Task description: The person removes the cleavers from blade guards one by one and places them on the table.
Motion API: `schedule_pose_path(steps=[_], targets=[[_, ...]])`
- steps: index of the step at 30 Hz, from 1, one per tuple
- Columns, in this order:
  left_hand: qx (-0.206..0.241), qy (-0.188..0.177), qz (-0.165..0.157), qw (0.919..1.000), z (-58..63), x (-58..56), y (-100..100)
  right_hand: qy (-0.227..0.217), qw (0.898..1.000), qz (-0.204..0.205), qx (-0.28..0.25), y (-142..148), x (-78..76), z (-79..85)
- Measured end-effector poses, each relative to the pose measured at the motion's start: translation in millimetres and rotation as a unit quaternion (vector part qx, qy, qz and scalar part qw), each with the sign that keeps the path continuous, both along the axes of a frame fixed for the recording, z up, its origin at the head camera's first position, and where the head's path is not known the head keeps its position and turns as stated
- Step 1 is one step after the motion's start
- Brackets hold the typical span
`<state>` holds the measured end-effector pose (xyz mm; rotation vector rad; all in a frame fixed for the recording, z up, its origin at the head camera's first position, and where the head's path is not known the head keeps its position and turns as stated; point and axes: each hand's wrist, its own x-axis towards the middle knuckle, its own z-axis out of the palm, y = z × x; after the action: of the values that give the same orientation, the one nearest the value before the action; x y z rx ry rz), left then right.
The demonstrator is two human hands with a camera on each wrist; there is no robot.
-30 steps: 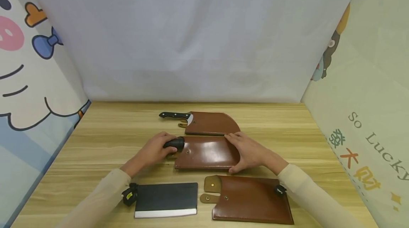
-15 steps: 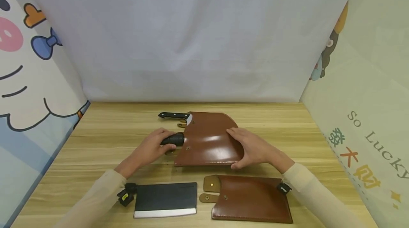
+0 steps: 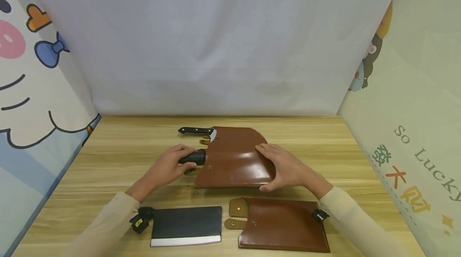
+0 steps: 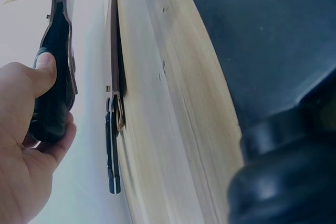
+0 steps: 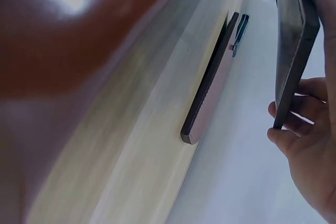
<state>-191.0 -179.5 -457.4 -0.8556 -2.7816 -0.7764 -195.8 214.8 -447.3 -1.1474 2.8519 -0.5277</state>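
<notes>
Raised off the table is a cleaver in a brown leather sheath (image 3: 234,171), lying level between my two hands. My left hand (image 3: 165,169) grips its black handle (image 3: 196,157), thumb along one side in the left wrist view. At the sheath's other end, my right hand (image 3: 286,167) holds the edges between thumb and fingers; the right wrist view shows the fingers (image 5: 312,116) around that end. The blade is hidden inside the leather. Behind it, a second sheathed knife (image 3: 248,135) with a riveted black handle (image 3: 196,130) lies on the table, partly covered in the head view.
In front on the wooden table (image 3: 90,161) lies a bare cleaver (image 3: 187,223), its dark blade with a bright edge facing me. To its right is a brown sheath (image 3: 284,225) with two tan snap straps. White cloth (image 3: 216,49) hangs behind the table.
Both hands have lifted the sheathed cleaver from the table, so it overlaps the rear sheath in the head view. Since half a second ago it has shifted slightly left.
</notes>
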Motion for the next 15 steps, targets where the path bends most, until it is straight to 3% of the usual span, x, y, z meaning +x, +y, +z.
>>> schedule_pose_path(steps=[15], targets=[[-0.018, 0.031, -0.004, 0.9993, -5.9, -3.3, -7.8, 0.018, 1.000, 0.006, -0.009, 4.5, 0.1, -8.5]])
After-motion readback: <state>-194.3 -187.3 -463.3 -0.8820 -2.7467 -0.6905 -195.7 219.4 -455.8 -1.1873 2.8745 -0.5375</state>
